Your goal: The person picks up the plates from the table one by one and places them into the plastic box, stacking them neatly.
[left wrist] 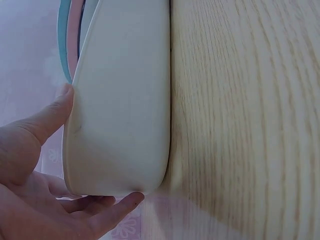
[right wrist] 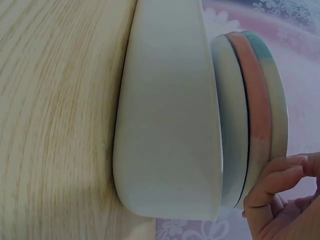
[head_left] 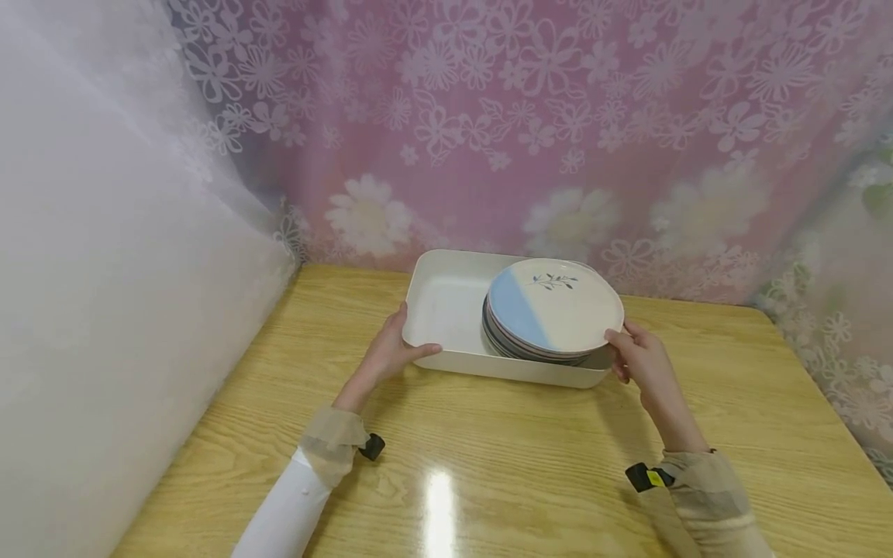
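Observation:
A white rectangular bin (head_left: pixel 516 370) sits on the table with a stack of plates (head_left: pixel 497 335) in its right part. The top plate (head_left: pixel 575 314) is cream and light blue with a dark leafy sprig. My left hand (head_left: pixel 391 350) grips the bin's left front corner, thumb at the rim and fingers against the end wall (left wrist: pixel 120 110). At the stack's right edge, my right hand (head_left: pixel 643 364) pinches the top plate between thumb and fingers. Below it, the right wrist view shows a pink-edged plate (right wrist: pixel 256 95) and a pale one (right wrist: pixel 232 120); the stack stands above the bin's rim.
The bin stands near the back of a wood-grain table (head_left: pixel 488 449). A pink flowered curtain (head_left: pixel 474 155) hangs behind it, a white sheet (head_left: pixel 125 271) is on the left, and more flowered cloth (head_left: pixel 830 333) is on the right.

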The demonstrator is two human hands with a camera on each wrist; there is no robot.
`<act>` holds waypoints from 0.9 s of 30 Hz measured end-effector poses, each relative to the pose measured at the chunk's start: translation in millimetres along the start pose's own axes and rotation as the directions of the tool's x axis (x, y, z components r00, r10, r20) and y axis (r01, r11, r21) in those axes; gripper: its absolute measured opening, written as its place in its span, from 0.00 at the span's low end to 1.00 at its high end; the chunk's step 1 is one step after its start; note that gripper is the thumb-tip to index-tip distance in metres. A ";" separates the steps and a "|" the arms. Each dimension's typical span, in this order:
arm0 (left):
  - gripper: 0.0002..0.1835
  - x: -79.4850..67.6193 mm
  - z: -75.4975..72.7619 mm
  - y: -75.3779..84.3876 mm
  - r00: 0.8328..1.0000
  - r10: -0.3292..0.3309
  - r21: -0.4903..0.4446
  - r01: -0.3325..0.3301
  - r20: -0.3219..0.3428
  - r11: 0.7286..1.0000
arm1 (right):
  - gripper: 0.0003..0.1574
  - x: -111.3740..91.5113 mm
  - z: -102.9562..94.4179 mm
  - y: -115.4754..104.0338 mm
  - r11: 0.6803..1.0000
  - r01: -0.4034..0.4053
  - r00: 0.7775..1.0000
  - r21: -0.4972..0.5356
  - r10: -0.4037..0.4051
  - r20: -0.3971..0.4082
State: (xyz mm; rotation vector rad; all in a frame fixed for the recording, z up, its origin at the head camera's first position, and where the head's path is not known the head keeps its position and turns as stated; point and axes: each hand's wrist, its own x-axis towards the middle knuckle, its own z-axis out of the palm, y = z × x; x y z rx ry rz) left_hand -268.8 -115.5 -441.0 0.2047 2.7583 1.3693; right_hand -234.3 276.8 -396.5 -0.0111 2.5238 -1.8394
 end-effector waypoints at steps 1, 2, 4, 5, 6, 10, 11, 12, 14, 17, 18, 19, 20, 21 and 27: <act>0.62 0.4 0.2 -0.2 1.000 0.000 0.001 0.000 0.002 1.000 | 0.39 0.3 -0.2 0.8 1.000 -0.002 1.000 -0.004 0.002 -0.003; 0.62 0.8 0.4 -0.4 1.000 0.001 0.001 -0.001 0.003 1.000 | 0.41 0.6 -0.4 1.6 1.000 -0.003 1.000 -0.009 0.003 -0.004; 0.62 1.8 0.6 -0.6 1.000 0.003 -0.003 -0.003 0.005 1.000 | 0.43 0.8 -0.6 2.8 1.000 -0.007 1.000 -0.007 0.007 -0.009; 0.62 2.3 0.6 -0.5 1.000 0.003 -0.005 -0.003 0.006 1.000 | 0.43 1.2 -0.9 3.5 1.000 -0.008 1.000 -0.006 0.008 -0.011; 0.62 3.3 0.7 -0.6 1.000 0.004 -0.004 -0.004 0.008 1.000 | 0.44 1.2 -1.3 3.8 1.000 -0.010 1.000 -0.007 0.010 -0.012; 0.62 7.4 0.6 -0.1 1.000 0.006 -0.008 -0.006 0.009 1.000 | 0.47 2.1 -2.9 5.3 1.000 -0.005 1.000 -0.018 0.005 -0.018; 0.62 8.8 0.3 0.0 1.000 0.006 -0.004 -0.006 0.010 1.000 | 0.48 2.6 -3.2 5.5 1.000 0.002 1.000 -0.023 -0.003 -0.017; 0.62 10.4 -0.3 0.2 1.000 0.007 -0.002 -0.007 0.011 1.000 | 0.48 2.9 -3.4 5.6 0.999 0.010 1.000 -0.033 -0.011 -0.018; 0.62 13.5 -2.7 0.8 1.000 0.010 0.007 -0.010 0.018 1.000 | 0.49 3.4 -3.7 5.4 0.999 0.027 0.999 -0.047 -0.028 -0.017; 0.62 17.6 -7.8 1.6 0.999 0.008 0.024 -0.009 0.033 1.000 | 0.50 3.7 -4.2 4.6 0.996 0.043 0.999 -0.073 -0.044 -0.020; 0.61 18.4 -9.7 2.1 0.999 0.004 0.035 -0.006 0.035 0.999 | 0.50 3.1 -4.6 3.9 0.995 0.049 0.998 -0.085 -0.052 -0.026; 0.60 18.6 -11.7 3.3 0.999 0.000 0.049 -0.001 0.034 0.999 | 0.48 2.3 -5.0 3.1 0.993 0.060 0.997 -0.100 -0.064 -0.036; 0.59 18.4 -13.6 4.9 1.000 -0.003 0.063 0.001 0.028 0.998 | 0.45 1.1 -5.5 2.2 0.990 0.074 0.995 -0.119 -0.080 -0.051; 0.57 17.7 -15.1 7.1 1.000 -0.004 0.079 0.003 0.018 0.997 | 0.41 -0.4 -5.9 1.0 0.985 0.092 0.992 -0.148 -0.102 -0.068; 0.36 7.2 -14.2 37.9 0.981 0.181 0.250 -0.158 -0.070 0.955 | 0.28 -10.1 0.4 -15.8 0.883 0.215 0.941 -0.417 -0.302 -0.153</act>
